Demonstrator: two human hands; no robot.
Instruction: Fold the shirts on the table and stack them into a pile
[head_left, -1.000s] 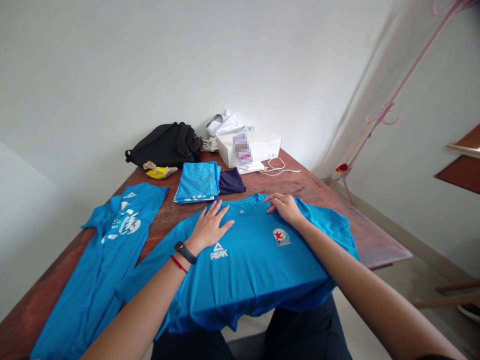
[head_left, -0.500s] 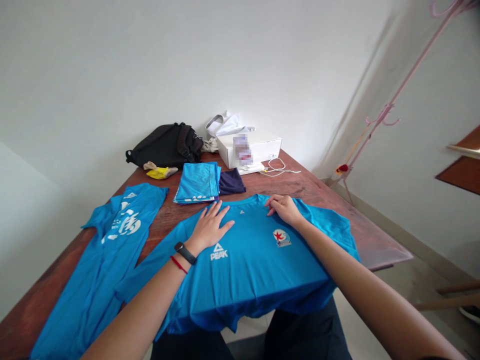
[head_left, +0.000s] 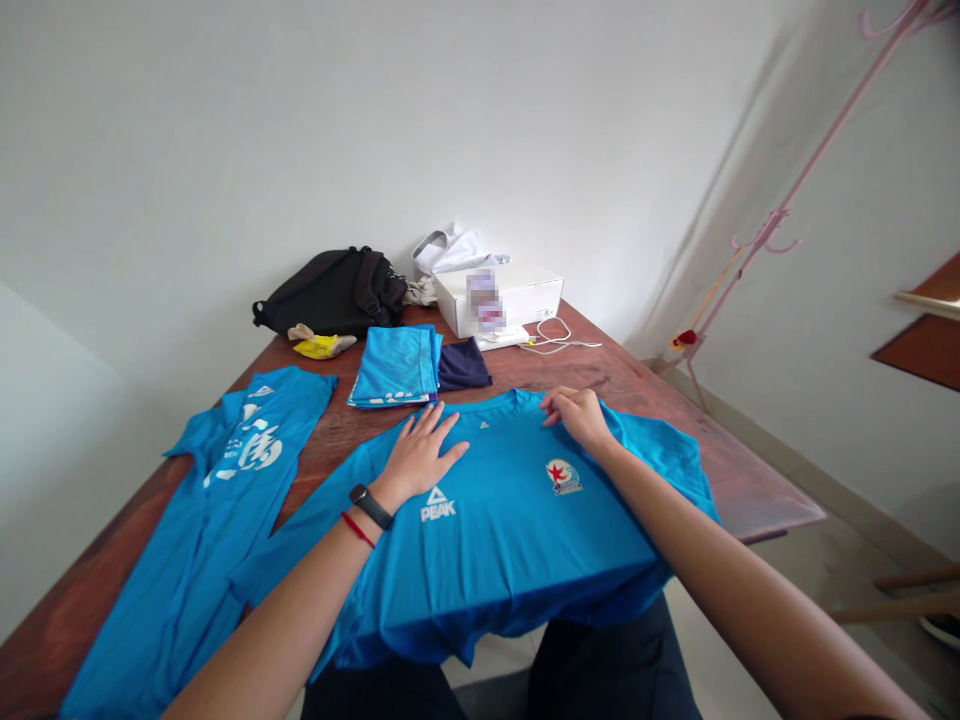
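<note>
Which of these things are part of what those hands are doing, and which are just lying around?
In use: left hand, right hand, blue T-shirt under both.

Lying around: second blue T-shirt, folded blue clothes, dark folded cloth, black bag, white box.

Wooden table (head_left: 600, 367): blue T-shirt (head_left: 510, 540); second blue shirt (head_left: 225, 480); folded blue stack (head_left: 394, 365); navy cloth (head_left: 463, 365); black backpack (head_left: 330, 295); white box (head_left: 502, 300)

The person is wearing a black fitness band (head_left: 370, 506) and a thin red string bracelet (head_left: 358, 530) on the left wrist (head_left: 386, 488), plus dark trousers (head_left: 615, 665), with both forearms (head_left: 277, 610) left bare.
</note>
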